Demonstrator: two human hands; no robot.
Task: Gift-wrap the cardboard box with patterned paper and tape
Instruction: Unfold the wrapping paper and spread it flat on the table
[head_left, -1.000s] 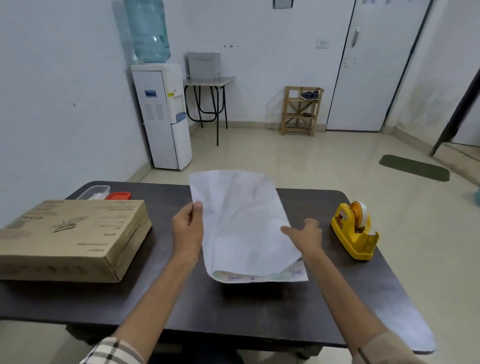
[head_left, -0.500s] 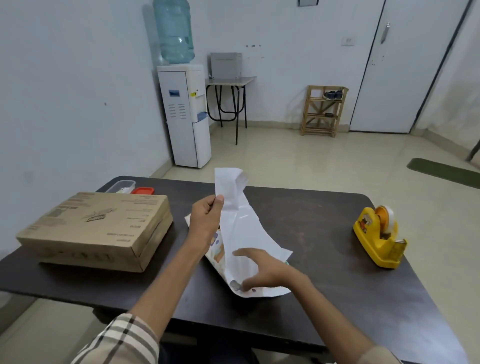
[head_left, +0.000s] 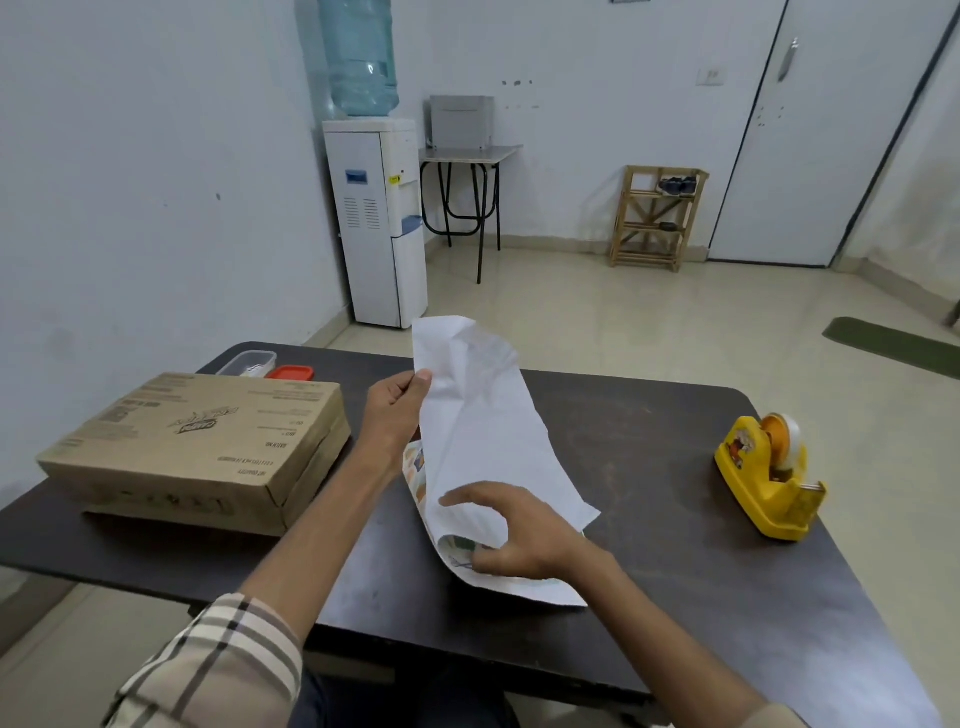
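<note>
A folded sheet of patterned paper (head_left: 483, 441) lies white side up in the middle of the dark table (head_left: 649, 597), its far end lifted. My left hand (head_left: 392, 413) pinches the sheet's raised left edge. My right hand (head_left: 511, 535) is at the near end, thumb under the top layer and fingers over it, where the coloured print shows. The flat cardboard box (head_left: 202, 447) lies on the table to the left, apart from both hands. A yellow tape dispenser (head_left: 769, 478) stands at the right.
A clear tub (head_left: 248, 361) and an orange lid (head_left: 291, 372) sit behind the box at the table's far left corner. Beyond the table are a water cooler (head_left: 379, 218), a small desk (head_left: 467, 156) and a wooden rack (head_left: 657, 218).
My left hand has lifted the paper's left edge, so the sheet went from lying broad and flat to standing narrow. My right hand moved from the sheet's right edge to its near end.
</note>
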